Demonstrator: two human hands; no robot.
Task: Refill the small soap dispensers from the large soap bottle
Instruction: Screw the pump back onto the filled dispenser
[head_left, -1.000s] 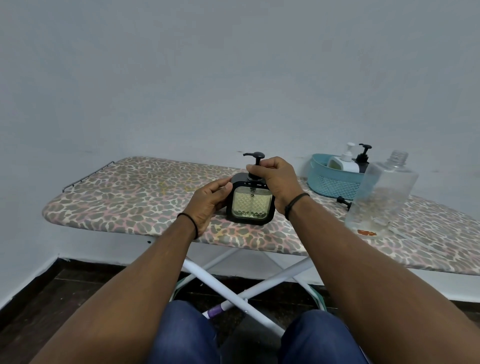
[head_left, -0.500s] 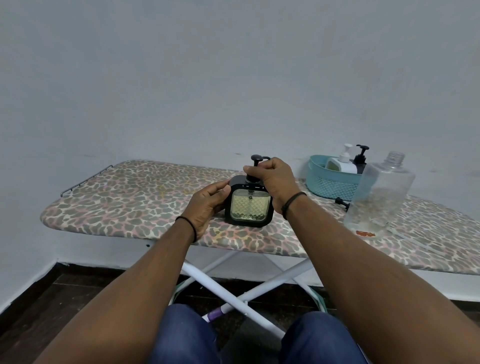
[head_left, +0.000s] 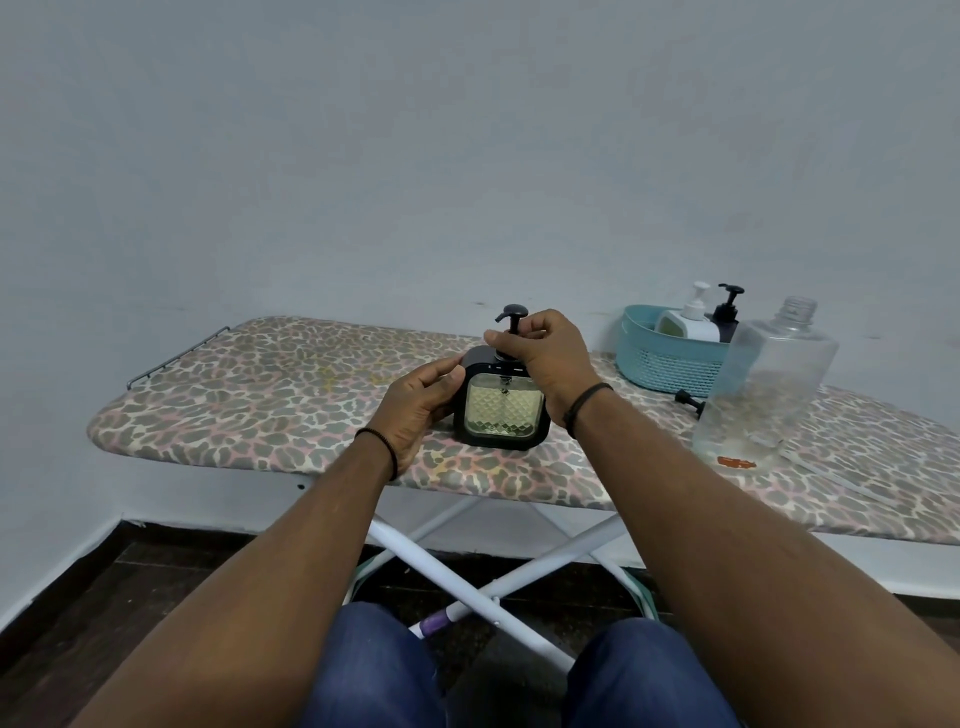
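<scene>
Square black dispenser (head_left: 501, 408) stands upright on the leopard-print ironing board (head_left: 270, 395), near the front edge, about mid-frame. Long axis vertical; clear quilted window faces me, pale yellowish liquid inside. Pump head (head_left: 512, 312) on top, spout pointing left.

My left hand (head_left: 415, 410) grips the dispenser's left side, thumb on the front corner, fingers wrapped behind. My right hand (head_left: 543, 353) is curled round the pump collar at the top, fingertips pinching the stem just under the head. Both grips closed on the dispenser.

To the right: large clear bottle (head_left: 763, 387), upright, uncapped, nearly empty, a little liquid at the bottom. Small orange mark on the board at its base; I cannot tell what it is. A loose black pump (head_left: 688, 400) lies between the bottle and a teal basket (head_left: 665, 364). The basket holds a white dispenser (head_left: 688, 319) and a black-pump bottle (head_left: 727, 312), both upright.

No readable label or writing anywhere.
</scene>
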